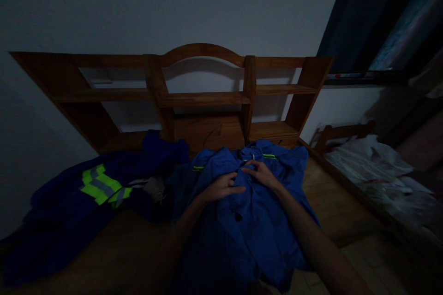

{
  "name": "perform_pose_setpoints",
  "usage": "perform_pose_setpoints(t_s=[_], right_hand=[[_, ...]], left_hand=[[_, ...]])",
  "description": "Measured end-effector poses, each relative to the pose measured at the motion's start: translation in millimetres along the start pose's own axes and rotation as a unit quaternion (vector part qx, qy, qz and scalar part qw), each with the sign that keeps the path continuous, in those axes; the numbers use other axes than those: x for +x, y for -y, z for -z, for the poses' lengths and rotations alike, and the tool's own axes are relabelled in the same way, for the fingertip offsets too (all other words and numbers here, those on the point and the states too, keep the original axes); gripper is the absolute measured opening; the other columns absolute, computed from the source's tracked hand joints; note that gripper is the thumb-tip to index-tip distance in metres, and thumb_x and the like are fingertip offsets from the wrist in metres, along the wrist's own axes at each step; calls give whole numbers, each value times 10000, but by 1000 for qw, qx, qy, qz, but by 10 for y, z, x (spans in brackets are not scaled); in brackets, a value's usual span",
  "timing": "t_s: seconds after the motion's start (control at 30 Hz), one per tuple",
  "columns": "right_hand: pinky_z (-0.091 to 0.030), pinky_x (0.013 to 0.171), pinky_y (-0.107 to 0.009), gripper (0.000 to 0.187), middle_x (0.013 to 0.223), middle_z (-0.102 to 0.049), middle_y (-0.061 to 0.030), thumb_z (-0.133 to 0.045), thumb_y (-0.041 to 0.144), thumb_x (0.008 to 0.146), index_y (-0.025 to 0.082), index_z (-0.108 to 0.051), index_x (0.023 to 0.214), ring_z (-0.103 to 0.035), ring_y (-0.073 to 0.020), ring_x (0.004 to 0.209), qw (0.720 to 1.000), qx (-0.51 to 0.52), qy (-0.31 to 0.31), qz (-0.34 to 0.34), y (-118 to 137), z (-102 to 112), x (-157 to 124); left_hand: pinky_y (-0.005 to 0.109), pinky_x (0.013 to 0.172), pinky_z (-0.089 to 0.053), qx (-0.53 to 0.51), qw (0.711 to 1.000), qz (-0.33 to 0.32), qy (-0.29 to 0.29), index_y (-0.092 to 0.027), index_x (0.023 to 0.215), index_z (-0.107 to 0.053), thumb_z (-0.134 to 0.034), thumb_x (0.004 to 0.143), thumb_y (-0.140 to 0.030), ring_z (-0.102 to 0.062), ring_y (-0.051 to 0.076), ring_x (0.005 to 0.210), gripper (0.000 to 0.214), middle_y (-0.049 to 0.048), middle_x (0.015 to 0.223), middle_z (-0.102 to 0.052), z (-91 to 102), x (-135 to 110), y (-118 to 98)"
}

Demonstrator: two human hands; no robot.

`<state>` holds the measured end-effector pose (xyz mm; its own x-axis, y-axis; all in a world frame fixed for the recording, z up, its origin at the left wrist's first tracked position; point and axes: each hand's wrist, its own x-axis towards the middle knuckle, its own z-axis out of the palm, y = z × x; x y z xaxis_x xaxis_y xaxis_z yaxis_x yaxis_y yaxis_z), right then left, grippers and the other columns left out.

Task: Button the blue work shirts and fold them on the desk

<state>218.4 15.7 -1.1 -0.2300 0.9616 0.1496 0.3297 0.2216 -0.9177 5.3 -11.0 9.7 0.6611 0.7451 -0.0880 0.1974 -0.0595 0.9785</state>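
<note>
A blue work jacket (pixel 242 235) with thin yellow-green strips near the collar lies spread in front of me on a wooden surface (pixel 332 203). My left hand (pixel 223 185) and my right hand (pixel 260 173) meet at the jacket's front, just below the collar. The fingers of each hand are pinched together on the jacket's front edge. What lies between the fingertips is too small and dark to make out.
A second dark blue garment (pixel 86 193) with yellow-green reflective stripes lies bunched to the left. A wooden shelved headboard (pixel 202 97) stands behind. Crumpled white plastic (pixel 377 170) lies at the right. The room is dim.
</note>
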Motion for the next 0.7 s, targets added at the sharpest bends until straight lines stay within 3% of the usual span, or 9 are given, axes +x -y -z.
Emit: perform_pose_setpoints(t_s=[0.1, 0.27, 0.37, 0.47, 0.6, 0.7], right_hand=[[-467, 653, -251, 438, 862, -641, -27, -640, 536, 731, 148, -650, 935, -576, -148, 711, 1000, -8, -22, 18, -7, 32, 21], [-460, 792, -289, 430, 902, -650, -34, -634, 537, 733, 147, -649, 915, -593, -179, 852, 997, 52, -48, 27, -24, 79, 53], [-469, 774, -287, 431, 889, -650, -34, -641, 544, 721, 151, -641, 896, -598, -177, 829, 994, 90, -59, 16, -47, 86, 62], [-475, 754, -282, 433, 881, -647, -34, -655, 542, 706, 151, -638, 892, -598, -176, 817, 991, 106, -77, 6, -60, 92, 64], [-476, 655, -257, 449, 817, -639, -24, -657, 552, 701, 153, -640, 907, -592, -158, 722, 992, 97, -74, -16, -42, 104, 53], [-455, 558, -238, 463, 763, -631, -14, -676, 557, 679, 150, -642, 896, -564, -131, 604, 993, 102, -43, -34, -17, 93, 35]], left_hand=[[282, 691, -486, -67, 996, 27, 52, -169, 1190, -535, -697, 705, -427, -625, 198, 810, 573, 66, 931, -657, 92, -88, -116], [379, 937, -433, -100, 990, -58, 86, -254, 1288, -491, -759, 658, -294, -531, 258, 1151, 686, 99, 1187, -591, 134, -224, -330], [393, 990, -397, -72, 991, -92, 65, -277, 1355, -409, -813, 568, -220, -467, 272, 1224, 886, 94, 1258, -549, 78, -212, -346], [408, 990, -397, -68, 991, -114, 17, -230, 1366, -397, -756, 647, -250, -523, 268, 1161, 805, 100, 1222, -580, 58, -135, -293], [386, 979, -398, -38, 980, -165, -107, -169, 1061, -660, -650, 715, -314, -568, 263, 1072, 374, 76, 1110, -645, 203, -40, -206], [380, 889, -444, -32, 982, -139, -126, -144, 784, -711, -593, 711, -389, -603, 279, 966, 282, 82, 974, -686, 365, -31, -135]])
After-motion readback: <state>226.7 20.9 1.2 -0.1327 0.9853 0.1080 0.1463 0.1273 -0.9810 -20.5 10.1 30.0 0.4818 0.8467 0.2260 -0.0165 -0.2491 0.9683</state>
